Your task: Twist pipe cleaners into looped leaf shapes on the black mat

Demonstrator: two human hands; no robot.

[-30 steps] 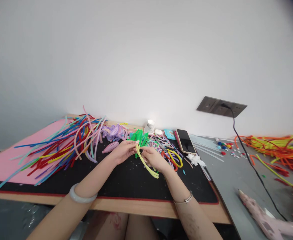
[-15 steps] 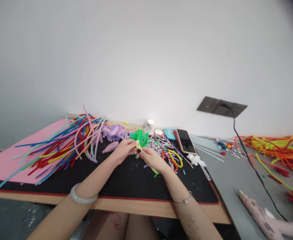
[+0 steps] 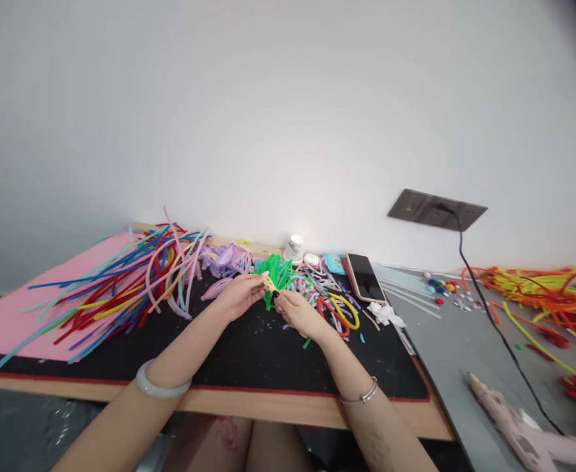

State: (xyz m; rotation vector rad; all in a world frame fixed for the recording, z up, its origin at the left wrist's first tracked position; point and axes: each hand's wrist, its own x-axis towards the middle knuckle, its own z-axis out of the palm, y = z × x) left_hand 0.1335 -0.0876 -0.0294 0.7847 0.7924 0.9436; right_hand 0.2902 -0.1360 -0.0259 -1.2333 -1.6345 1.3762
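Over the black mat [image 3: 248, 367], both hands meet at a small yellow pipe cleaner piece [image 3: 270, 284]. My left hand [image 3: 242, 294] pinches its left end between thumb and fingertips. From the other side my right hand [image 3: 295, 309], with dark nails, is closed on its lower right end. Just behind the fingertips lies a bunch of green pipe cleaner loops [image 3: 278, 269]. Purple looped pieces [image 3: 225, 258] sit beyond my left hand, and a mauve petal-like loop [image 3: 215, 289] lies beside it. The finer shape of the yellow piece is partly covered by the fingers.
Long mixed pipe cleaners [image 3: 135, 282] spread over a pink sheet [image 3: 17, 328] at left. A paper cup [image 3: 295, 247], a phone [image 3: 365, 278] and cut scraps [image 3: 317, 282] lie behind and right. A glue gun [image 3: 508, 419] and orange-yellow pipe cleaners [image 3: 538, 292] rest on the grey surface.
The fingertips have moved slightly apart, showing more of the yellow piece between them. The yellow length that hung below my right hand is now mostly out of sight.
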